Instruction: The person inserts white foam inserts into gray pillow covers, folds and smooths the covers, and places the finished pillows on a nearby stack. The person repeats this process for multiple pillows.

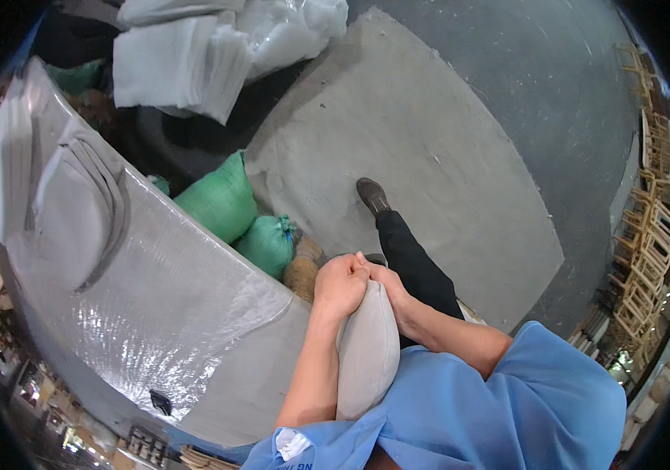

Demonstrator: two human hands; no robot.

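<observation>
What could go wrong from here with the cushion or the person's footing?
The grey cushion might slip or twist, since the left hand and right hand meet at its far end.
A foot could bump the green sacks beside the table.
The brown shoe stands on a grey floor sheet, whose edge might catch a step.

We list: moderate light; glare on plastic film [127,345], eight o'clock; shadow beside grey cushions [72,211], nine o'clock; bent, black-rimmed edges.

a blue shirt [468,407] with short, loose sleeves [566,376] and dark blue lettering [301,467]; black trousers [411,254]; a dark brown shoe [372,194].
</observation>
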